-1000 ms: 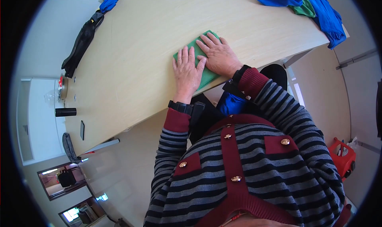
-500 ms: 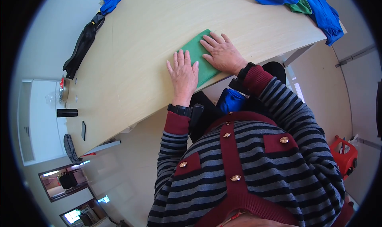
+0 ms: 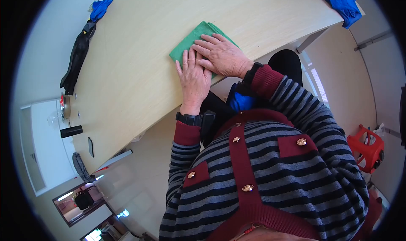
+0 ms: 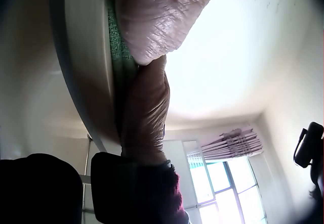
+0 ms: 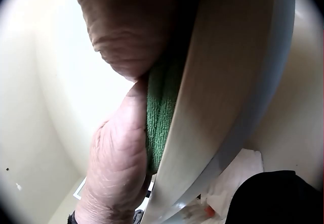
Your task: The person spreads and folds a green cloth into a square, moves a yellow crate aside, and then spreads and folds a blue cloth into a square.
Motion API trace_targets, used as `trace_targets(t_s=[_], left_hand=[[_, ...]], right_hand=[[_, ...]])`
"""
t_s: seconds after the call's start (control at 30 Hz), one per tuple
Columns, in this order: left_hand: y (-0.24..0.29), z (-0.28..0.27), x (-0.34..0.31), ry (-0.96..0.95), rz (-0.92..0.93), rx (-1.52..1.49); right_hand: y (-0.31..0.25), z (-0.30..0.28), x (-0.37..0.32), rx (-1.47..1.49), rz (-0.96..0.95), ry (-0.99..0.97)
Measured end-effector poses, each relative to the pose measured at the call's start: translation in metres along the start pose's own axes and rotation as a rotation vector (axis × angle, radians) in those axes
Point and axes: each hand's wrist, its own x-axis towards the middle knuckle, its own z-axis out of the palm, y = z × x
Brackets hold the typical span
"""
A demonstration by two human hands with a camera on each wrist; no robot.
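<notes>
The green cloth (image 3: 192, 37) lies beneath the straight, slightly spread fingers (image 3: 185, 58) of left hand (image 3: 195, 82) and right hand (image 3: 224, 59); only the left wrist view shows a window (image 4: 229, 189).

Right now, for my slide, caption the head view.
Right hand partly overlapping left hand on a folded green terry cloth, near the edge of a pale table.

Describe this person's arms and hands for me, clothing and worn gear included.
The left hand and right hand are bare, without gloves. The left sleeve and right sleeve are knitted, with grey and black horizontal stripes, each ending in a plain maroon ribbed cuff. Each wrist wears a black strap; a boxy black device sits at the left one.
</notes>
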Motion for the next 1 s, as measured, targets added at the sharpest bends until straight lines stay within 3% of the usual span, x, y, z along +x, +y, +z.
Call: trace_targets(t_s=[0.37,0.8,1.0], left_hand=[[-0.022,0.005,-0.020,0.035,0.019,-0.007],[-0.015,0.004,-0.018,0.056,0.030,0.023],[-0.009,-0.002,-0.022,0.065,0.020,0.043]], right_hand=[[-0.018,0.022,-0.002,0.112,-0.047,0.194],[-0.014,0.013,-0.005,0.139,-0.020,0.107],[-0.015,0.009,-0.008,-0.056,-0.012,0.110]])
